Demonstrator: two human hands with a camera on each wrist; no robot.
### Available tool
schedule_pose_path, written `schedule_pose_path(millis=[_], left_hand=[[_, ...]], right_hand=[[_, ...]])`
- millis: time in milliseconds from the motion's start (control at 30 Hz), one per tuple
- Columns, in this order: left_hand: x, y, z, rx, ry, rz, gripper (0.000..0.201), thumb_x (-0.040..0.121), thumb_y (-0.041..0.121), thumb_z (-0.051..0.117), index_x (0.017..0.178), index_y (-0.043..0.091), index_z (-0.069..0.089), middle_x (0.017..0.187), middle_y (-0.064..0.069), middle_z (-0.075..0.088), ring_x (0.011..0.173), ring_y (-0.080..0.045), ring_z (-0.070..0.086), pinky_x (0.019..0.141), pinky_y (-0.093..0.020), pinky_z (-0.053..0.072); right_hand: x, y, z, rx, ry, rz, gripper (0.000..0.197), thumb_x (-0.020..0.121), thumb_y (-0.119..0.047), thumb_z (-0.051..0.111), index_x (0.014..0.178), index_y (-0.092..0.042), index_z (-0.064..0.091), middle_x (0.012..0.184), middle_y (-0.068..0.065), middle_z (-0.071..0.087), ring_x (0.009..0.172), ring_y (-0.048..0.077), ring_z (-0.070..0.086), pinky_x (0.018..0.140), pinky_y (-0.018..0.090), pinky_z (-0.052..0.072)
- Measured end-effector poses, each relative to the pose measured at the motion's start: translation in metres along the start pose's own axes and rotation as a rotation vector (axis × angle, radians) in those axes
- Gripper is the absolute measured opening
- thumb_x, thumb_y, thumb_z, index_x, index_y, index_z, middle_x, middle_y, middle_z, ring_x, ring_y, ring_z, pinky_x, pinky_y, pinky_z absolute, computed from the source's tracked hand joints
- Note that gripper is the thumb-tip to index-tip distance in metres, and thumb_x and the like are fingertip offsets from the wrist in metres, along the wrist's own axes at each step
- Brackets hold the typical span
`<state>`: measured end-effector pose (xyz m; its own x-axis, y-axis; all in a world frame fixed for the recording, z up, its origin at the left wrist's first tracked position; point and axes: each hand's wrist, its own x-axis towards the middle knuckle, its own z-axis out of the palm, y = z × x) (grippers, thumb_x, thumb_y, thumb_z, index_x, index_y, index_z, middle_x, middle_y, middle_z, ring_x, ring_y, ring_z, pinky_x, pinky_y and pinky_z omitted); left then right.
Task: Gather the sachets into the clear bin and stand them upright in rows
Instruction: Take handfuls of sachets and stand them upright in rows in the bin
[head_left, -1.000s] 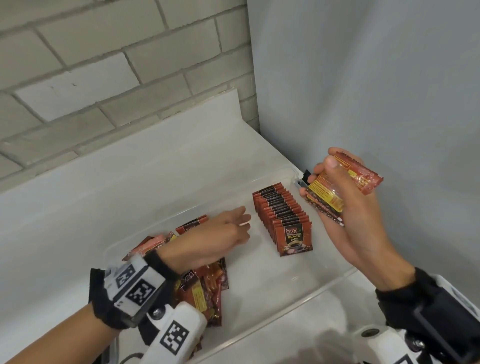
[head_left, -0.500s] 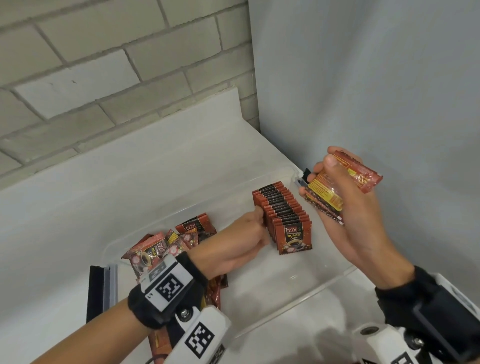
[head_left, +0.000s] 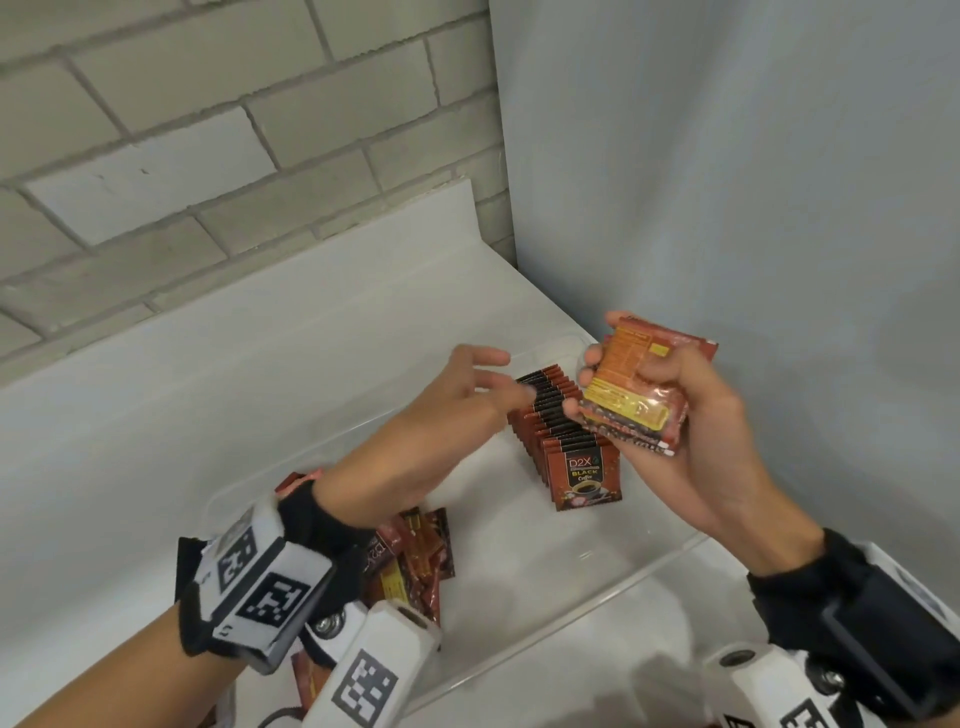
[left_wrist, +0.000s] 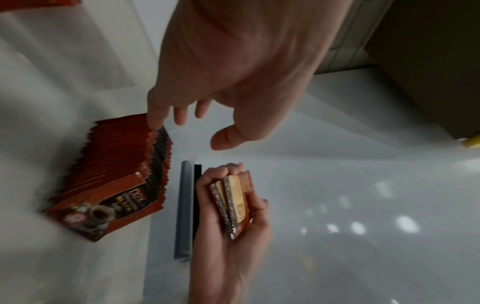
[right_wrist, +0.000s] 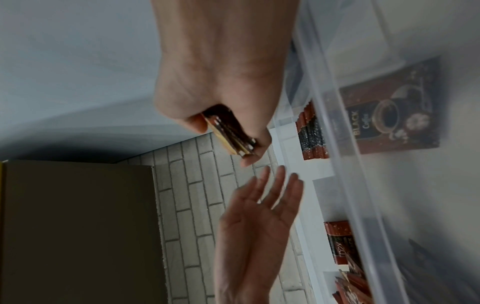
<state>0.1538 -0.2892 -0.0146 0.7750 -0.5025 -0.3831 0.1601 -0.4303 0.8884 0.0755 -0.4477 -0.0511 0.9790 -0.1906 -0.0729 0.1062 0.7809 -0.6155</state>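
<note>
A clear bin (head_left: 613, 577) sits on a white counter. Inside it, a row of red-brown coffee sachets (head_left: 563, 431) stands upright at the right. Loose sachets (head_left: 415, 561) lie in a heap at the bin's left, partly hidden by my left wrist. My right hand (head_left: 628, 374) grips a small stack of sachets (head_left: 623, 405) above the row's right side. My left hand (head_left: 511, 374) hovers empty over the row's far end, fingers spread toward the stack. In the left wrist view, my left hand (left_wrist: 187, 133) is just above the row (left_wrist: 116, 176), with the held stack (left_wrist: 233, 201) beyond it.
A brick wall (head_left: 208, 156) runs behind the counter and a plain grey wall (head_left: 753, 182) closes the right side. A dark latch (left_wrist: 185, 209) sits on the bin's end wall. A brown box (right_wrist: 78, 226) shows in the right wrist view.
My left hand left the loose heap, touched the row's left side, then rose over its far end. My right hand carried its stack left, over the row.
</note>
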Motion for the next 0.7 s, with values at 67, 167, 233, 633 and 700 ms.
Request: schedule_pose_path(millis=[67, 167, 233, 633, 700], left_hand=[[-0.002, 0.009, 0.001, -0.006, 0.002, 0.102, 0.030, 0.092, 0.037, 0.057, 0.117, 0.020, 0.056, 0.110, 0.002, 0.059, 0.100, -0.006, 0.060, 0.093, -0.024, 0.051], [-0.004, 0.017, 0.003, 0.048, -0.041, 0.227, 0.041, 0.081, 0.051, 0.059, 0.109, 0.021, 0.064, 0.105, 0.003, 0.066, 0.098, -0.007, 0.064, 0.087, -0.024, 0.053], [-0.004, 0.017, 0.005, 0.087, -0.043, 0.284, 0.044, 0.071, 0.049, 0.066, 0.107, 0.024, 0.064, 0.101, 0.006, 0.065, 0.093, -0.006, 0.065, 0.082, -0.023, 0.054], [0.000, 0.018, 0.000, 0.043, 0.054, 0.527, 0.024, 0.074, 0.018, 0.077, 0.095, 0.019, 0.066, 0.095, -0.001, 0.069, 0.089, -0.015, 0.060, 0.082, -0.034, 0.051], [0.000, 0.019, -0.003, 0.028, 0.047, 0.575, 0.020, 0.074, 0.016, 0.077, 0.091, 0.020, 0.065, 0.090, 0.002, 0.067, 0.087, -0.013, 0.058, 0.080, -0.039, 0.050]], right_hand=[[0.000, 0.000, 0.001, -0.008, -0.023, 0.032, 0.041, 0.076, -0.010, 0.050, 0.116, -0.010, 0.057, 0.088, 0.011, 0.067, 0.080, 0.022, 0.067, 0.074, 0.042, 0.059], [0.000, 0.001, 0.003, -0.110, -0.034, 0.028, 0.040, 0.078, -0.006, 0.053, 0.118, -0.008, 0.057, 0.100, 0.016, 0.070, 0.091, 0.029, 0.070, 0.085, 0.048, 0.057], [-0.001, 0.001, 0.006, -0.171, -0.055, 0.020, 0.040, 0.080, -0.004, 0.055, 0.120, -0.007, 0.057, 0.111, 0.017, 0.070, 0.099, 0.032, 0.069, 0.079, 0.043, 0.058], [0.002, 0.004, 0.001, -0.315, -0.012, 0.016, 0.068, 0.067, -0.042, 0.074, 0.124, -0.010, 0.056, 0.107, 0.011, 0.072, 0.089, 0.024, 0.071, 0.070, 0.037, 0.060], [0.003, 0.005, 0.001, -0.317, -0.031, 0.056, 0.082, 0.057, -0.063, 0.077, 0.121, -0.014, 0.061, 0.095, 0.008, 0.071, 0.081, 0.020, 0.070, 0.070, 0.037, 0.060]])
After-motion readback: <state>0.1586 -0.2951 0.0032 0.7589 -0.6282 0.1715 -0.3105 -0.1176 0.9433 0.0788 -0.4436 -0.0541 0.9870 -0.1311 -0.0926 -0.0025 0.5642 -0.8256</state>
